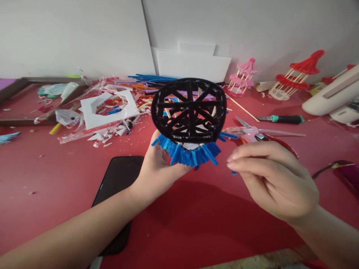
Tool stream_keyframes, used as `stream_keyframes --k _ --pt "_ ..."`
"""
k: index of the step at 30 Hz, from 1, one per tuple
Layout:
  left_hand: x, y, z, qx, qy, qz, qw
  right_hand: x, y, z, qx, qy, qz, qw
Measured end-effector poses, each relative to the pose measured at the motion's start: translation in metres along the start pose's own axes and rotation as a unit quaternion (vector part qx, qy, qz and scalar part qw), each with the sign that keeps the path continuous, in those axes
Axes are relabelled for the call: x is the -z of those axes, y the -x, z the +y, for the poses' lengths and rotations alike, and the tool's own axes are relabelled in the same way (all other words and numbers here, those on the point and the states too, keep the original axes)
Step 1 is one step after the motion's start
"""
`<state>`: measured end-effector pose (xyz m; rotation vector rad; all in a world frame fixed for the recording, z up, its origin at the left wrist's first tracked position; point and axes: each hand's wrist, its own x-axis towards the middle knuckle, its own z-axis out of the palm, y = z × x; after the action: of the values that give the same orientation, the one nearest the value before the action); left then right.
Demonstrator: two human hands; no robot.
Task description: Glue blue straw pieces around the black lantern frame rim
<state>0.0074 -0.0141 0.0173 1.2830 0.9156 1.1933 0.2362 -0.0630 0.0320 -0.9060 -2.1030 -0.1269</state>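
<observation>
At the left, a white foam sheet with a cut-out centre (89,116) lies on craft scraps (120,131), seemingly set aside as an offcut. A smartphone (117,183) lies flat beside the forearm. The left hand (159,160) grasps the pipe-cleaner model (190,104) in mid-air above the red tabletop (179,224), thumb under its blue fringe (193,155), probably to steady it and leave the fringe's right side reachable. The right hand (275,179), just apart from the model, has its fingertips together, apparently pinching a short blue piece (233,172); only its end shows.

Counted left to right: one cut-out sheet, one phone, one held model with about eight black spokes, fringe strips too overlapped to count, one blue piece at the right fingertips, one craft knife (286,119) and, behind, two pagoda-like models, one pink (246,66), one red (308,66).
</observation>
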Motion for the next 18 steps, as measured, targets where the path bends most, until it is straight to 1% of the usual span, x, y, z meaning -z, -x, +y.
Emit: stream_keyframes --k 3,6,12,15,18 --pt "0.001 0.000 -0.003 0.012 -0.004 -0.002 1.000 0.002 0.000 0.000 0.007 0.026 0.024 0.999" --pt "0.003 0.001 -0.007 0.012 -0.020 0.004 1.000 0.003 -0.002 -0.002 0.019 0.068 0.033 0.997" --pt "0.006 0.001 -0.012 -0.044 -0.032 -0.020 0.998 0.000 -0.002 -0.005 -0.015 0.108 0.061 0.992" --pt "0.005 0.001 -0.013 -0.056 -0.028 -0.029 0.998 0.001 -0.003 -0.008 0.004 0.145 0.040 0.989" --pt "0.005 0.000 -0.014 -0.071 -0.022 -0.038 0.996 0.003 -0.005 -0.012 0.046 0.173 0.012 0.984"
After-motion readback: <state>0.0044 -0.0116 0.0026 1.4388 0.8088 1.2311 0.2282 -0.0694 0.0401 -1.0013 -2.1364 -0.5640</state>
